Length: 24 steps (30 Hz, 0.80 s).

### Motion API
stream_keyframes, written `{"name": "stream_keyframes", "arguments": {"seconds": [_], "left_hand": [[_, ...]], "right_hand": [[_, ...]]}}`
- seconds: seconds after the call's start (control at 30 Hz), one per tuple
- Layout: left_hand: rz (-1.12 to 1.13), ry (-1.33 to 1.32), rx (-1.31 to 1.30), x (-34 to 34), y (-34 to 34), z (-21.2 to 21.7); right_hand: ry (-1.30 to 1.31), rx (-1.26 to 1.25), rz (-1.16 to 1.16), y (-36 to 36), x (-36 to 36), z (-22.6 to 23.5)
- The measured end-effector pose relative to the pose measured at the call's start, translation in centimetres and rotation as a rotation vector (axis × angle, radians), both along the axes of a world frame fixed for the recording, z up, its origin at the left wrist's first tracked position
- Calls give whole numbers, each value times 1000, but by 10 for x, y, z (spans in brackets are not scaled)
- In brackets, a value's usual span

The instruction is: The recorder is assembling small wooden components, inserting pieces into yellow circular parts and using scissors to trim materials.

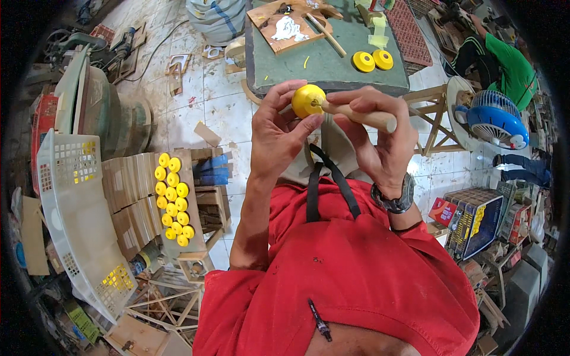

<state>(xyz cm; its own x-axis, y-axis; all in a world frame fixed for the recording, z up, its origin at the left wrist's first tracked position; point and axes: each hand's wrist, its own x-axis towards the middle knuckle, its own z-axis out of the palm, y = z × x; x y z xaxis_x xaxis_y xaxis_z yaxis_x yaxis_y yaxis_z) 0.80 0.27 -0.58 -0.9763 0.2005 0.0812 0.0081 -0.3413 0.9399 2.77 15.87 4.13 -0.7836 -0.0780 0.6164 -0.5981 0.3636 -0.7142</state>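
Note:
Between the thumb and fingers of my left hand [277, 127] is a yellow rounded wooden-looking piece [305, 108], held up in front of my chest. A small patch with a paler mark shows on its face. My right hand [380, 133], with a dark watch on the wrist, grips a pale wooden stick [369, 118]. The stick's narrower end points at the yellow piece and seems to touch it; fingers partly cover that end. Two yellow discs with dark centres, the nearer disc [363, 62] and the farther disc [383, 59], lie on the green-topped table [279, 68] ahead.
A wooden board [291, 26] with white paste and another stick [326, 35] rests on the table. To the left, several yellow pieces [172, 194] stand in rows on a board, beside a white plastic basket [77, 219]. A blue fan [497, 118] and a person in green [510, 68] are at right.

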Motion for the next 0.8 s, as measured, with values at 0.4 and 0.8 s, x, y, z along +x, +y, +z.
{"name": "stream_keyframes", "arguments": {"seconds": [0.4,0.8], "left_hand": [[13,-28,6,2,-1,5],[-14,-93,68,-6,-2,-4]], "right_hand": [[21,37,-81,3,5,5],[286,-130,-45,15,3,8]]}}
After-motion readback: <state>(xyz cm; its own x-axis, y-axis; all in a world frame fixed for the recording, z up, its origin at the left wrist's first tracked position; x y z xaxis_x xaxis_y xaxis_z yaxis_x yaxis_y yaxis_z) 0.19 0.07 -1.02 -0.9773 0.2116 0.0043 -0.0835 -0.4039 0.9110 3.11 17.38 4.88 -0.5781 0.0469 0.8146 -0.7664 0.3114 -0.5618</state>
